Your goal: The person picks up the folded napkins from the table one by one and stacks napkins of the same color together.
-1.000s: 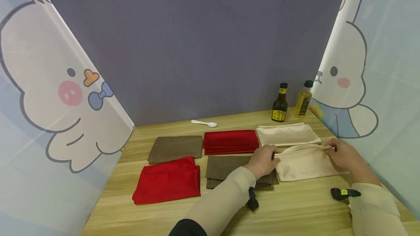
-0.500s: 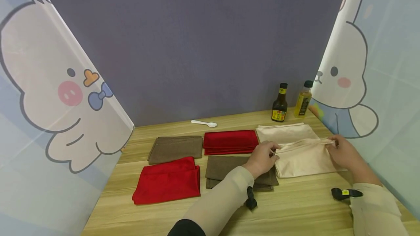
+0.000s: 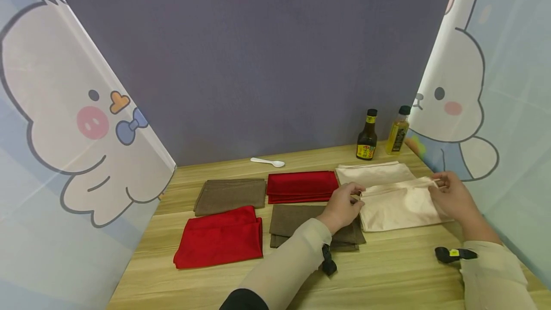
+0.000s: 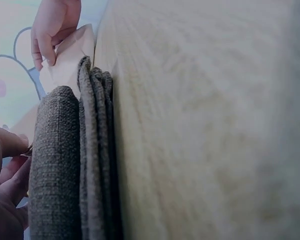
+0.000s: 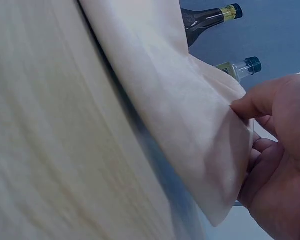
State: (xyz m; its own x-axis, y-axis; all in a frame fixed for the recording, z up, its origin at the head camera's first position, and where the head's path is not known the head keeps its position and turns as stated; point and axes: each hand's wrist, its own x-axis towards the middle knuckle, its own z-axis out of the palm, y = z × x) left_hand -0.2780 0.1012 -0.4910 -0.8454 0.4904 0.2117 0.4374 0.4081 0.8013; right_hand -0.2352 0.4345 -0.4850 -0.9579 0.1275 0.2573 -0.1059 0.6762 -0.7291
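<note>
Cream cloth at my head cam's 4 o'clock, pinched by L hand at its 10 o'clock corner, R hand at 2; I see it's nudged twd 12 vs 1 s ago, hiding more of ivory cloth.

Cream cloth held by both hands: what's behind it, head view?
Behind the held cloth: another folded cream cloth, then farther back a dark bottle and a yellow bottle. Most of the rear cloth's near edge is covered, so it can't be seen.
</note>
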